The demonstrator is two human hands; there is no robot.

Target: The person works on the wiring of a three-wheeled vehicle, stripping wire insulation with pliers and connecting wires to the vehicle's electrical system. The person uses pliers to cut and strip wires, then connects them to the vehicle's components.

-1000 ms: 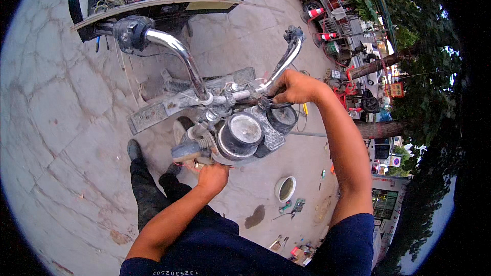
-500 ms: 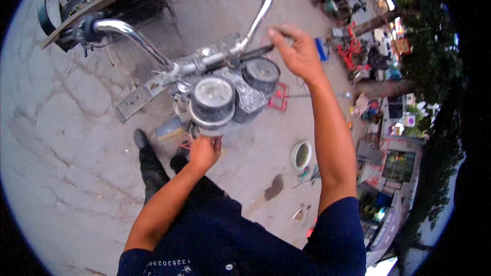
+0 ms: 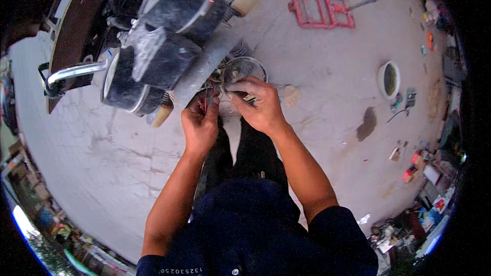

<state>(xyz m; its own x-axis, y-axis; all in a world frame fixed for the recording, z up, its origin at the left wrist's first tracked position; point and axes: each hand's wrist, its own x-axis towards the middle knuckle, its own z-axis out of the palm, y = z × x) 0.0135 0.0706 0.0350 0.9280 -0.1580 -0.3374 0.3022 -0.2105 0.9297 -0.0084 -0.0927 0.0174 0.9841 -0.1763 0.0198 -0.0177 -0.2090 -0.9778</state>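
A dusty motorcycle front end fills the upper left, with a chrome handlebar (image 3: 79, 72), two black round gauge housings (image 3: 181, 5) and amber indicators (image 3: 244, 1). Beneath it is an open round lamp housing (image 3: 246, 69) with thin red and other wires (image 3: 207, 101). My left hand (image 3: 201, 125) is closed on these wires just below the bracket. My right hand (image 3: 261, 107) is raised against the lamp housing's lower rim, thumb and forefinger pinched near the wires; what is between them is too small to make out.
A red metal frame (image 3: 321, 9) with a long bar lies on the concrete floor at upper right. A white bucket (image 3: 383, 83), small tools (image 3: 409, 101) and a dark stain (image 3: 366, 125) are to the right. A board-edged cart (image 3: 69, 46) stands behind the handlebar.
The view has swung down beneath the gauges. My right hand has left the handlebar area and now works beside my left hand at the wires; the front end appears farther up and left.
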